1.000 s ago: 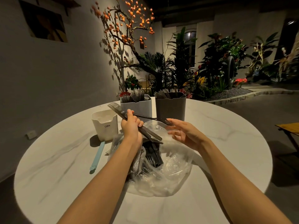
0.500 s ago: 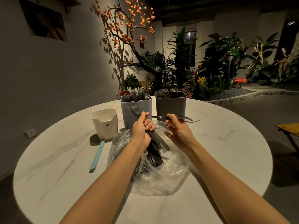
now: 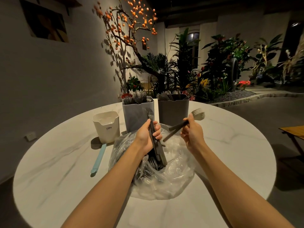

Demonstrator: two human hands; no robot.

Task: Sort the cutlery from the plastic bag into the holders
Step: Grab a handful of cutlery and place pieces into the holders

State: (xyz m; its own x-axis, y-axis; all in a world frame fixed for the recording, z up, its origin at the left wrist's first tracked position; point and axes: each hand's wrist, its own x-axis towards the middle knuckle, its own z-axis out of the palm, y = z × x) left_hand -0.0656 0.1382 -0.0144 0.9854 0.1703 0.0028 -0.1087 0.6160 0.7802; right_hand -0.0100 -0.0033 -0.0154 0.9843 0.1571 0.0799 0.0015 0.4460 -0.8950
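Fork (image 3: 185, 123) now pulled clear into pinching right hand (image 3: 193, 134), tines raised beside dark holder (image 3: 173, 110) just beyond, left hand (image 3: 148, 137) gripping remaining bundle (image 3: 156, 142) above bag (image 3: 164, 178); ready for dropping in.

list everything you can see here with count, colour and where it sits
table: 1, white marbled, round, under everything
plastic bag: 1, clear, crumpled at table centre, dark cutlery inside
light grey holder: 1, behind the bag, left of the dark one, forks standing in it
dark grey holder: 1, behind the bag on the right, cutlery standing in it
white holder: 1, left of the grey holders
blue utensil: 1, pale blue, flat on the table in front of the white holder
bundle of cutlery: several dark pieces, over the bag
fork: 1, blurred, above the bag's right side
left hand: grips the bundle of cutlery
right hand: pinches the fork's handle
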